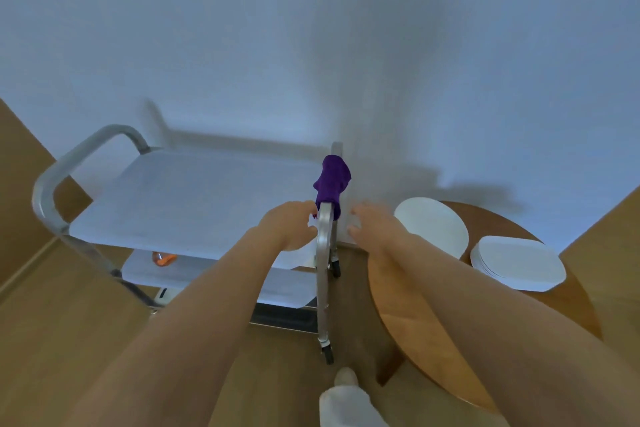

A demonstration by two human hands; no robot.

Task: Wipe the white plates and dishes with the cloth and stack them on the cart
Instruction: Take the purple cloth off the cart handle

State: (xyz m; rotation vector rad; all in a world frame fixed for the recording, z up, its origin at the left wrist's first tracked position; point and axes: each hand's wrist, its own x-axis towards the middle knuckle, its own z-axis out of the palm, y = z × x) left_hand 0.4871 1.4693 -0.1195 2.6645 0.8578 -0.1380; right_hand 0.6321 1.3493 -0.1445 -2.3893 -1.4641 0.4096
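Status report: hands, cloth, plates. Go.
Both hands at the cart handle, left hand and right hand either side; grip unclear. Purple cloth draped on handle. Plates unstacked on round table. Nothing blocking.

The cart's top shelf (194, 198) lies bare before you; its right handle rail (325, 253), draped with purple cloth (331, 180), blocks sideways passage.

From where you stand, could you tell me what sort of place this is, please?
Probably a dining or service room, though little shows. A metal cart with cloth-covered shelves stands by a plain wall, stacks of white plates sit on a round wooden table, and the floor is wood.
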